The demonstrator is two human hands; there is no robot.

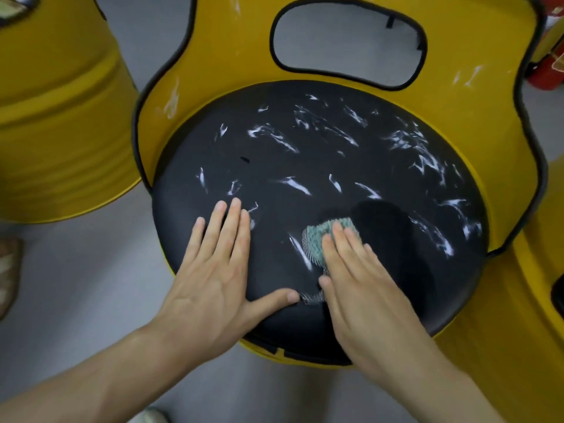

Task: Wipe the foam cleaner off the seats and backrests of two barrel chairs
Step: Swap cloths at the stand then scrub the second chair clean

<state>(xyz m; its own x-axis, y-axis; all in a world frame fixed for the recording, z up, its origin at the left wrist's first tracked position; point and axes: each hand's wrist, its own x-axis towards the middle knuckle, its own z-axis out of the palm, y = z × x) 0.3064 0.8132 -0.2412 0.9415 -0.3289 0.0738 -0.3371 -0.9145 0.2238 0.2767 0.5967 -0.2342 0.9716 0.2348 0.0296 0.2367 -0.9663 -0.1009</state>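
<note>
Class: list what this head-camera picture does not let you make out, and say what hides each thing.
- Cloth: head view, mostly under the right hand; full shape hidden.
- Seat beneath the left hand: whether it is wiped clean is hidden.
- Yellow barrel: cut off by the left and top edges; its top unseen.
- Red object: cut by the right edge and the backrest; unidentifiable.

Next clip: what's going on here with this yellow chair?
A person is wiping the black seat of a yellow barrel chair. The right hand presses a teal cloth flat on the seat's near side, while the left hand rests flat beside it, thumb near the cloth. White foam streaks cover most of the seat, and smears show on the backrest. A darker patch just right of the cloth looks wiped.
</note>
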